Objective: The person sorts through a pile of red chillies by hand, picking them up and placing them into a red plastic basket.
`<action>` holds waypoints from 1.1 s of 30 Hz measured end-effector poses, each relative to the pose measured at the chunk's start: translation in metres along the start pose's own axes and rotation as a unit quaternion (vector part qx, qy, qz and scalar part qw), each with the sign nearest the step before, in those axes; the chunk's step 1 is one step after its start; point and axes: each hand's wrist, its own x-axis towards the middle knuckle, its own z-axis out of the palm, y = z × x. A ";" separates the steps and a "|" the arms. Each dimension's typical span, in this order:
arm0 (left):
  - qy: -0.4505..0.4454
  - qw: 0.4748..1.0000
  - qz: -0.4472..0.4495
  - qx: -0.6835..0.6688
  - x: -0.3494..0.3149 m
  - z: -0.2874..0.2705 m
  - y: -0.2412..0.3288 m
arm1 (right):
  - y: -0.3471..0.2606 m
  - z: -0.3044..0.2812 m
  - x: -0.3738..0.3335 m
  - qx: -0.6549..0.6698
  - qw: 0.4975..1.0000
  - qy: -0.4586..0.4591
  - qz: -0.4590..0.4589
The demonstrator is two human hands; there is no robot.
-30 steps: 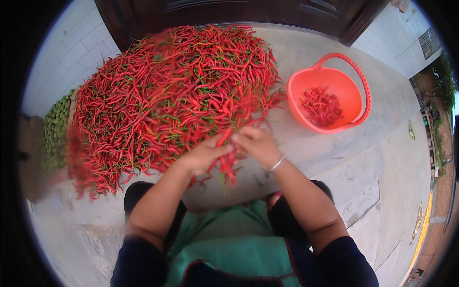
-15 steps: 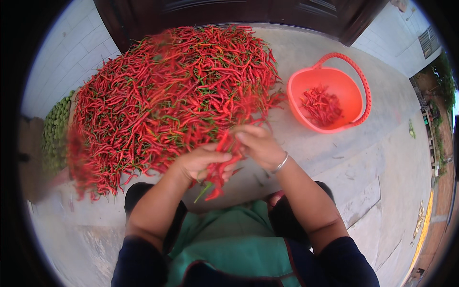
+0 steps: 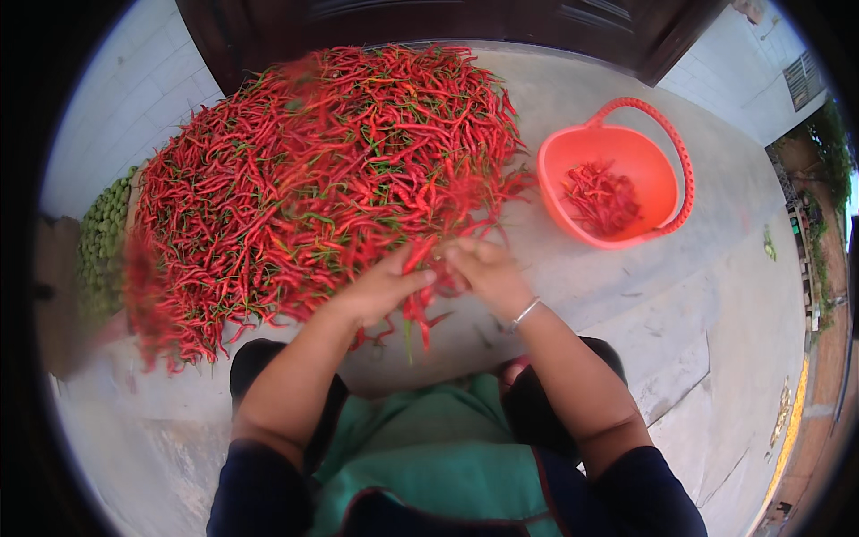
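Held peppers [image 3: 417, 315]: a few red chilies, in L hand, btwn the 2 hands, tips hanging down twd the person; some blur.
L hand [image 3: 383, 292]: partly closed, fingers curled round the held peppers, thumb across them; palm side mostly hidden.
R hand [image 3: 488, 276]: just R of the held peppers, thumb + fingers drawn close tog. at their upper end; blurred, can't tell if it pinches one.
Bracelet [image 3: 526, 314]: thin, silvery, on R wrist.
Pepper pile [image 3: 313, 192]: big heap of red chilies w/ green stems, fwd & L of the hands; near edge seen just beyond L hand.
Basket [image 3: 658, 179]: orange-red plastic, on floor [image 3: 716, 295], R of the pile, fwd & R of R hand; handle [image 3: 668, 139] up at its R side.
Loose peppers [image 3: 601, 199]: small red heap in basket bottom, well apart from both hands.
Green heap [image 3: 106, 228]: small roundish green things, far L, past the pile; kind unclear.
Door [image 3: 429, 22]: dark brown, behind pile.
Apron [image 3: 429, 465]: green w/ dark red trim, on the person, btwn forearms.
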 end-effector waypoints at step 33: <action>0.213 0.944 0.076 -0.239 0.113 0.094 0.047 | 0.026 -0.117 -0.062 -0.375 0.876 0.001 -0.301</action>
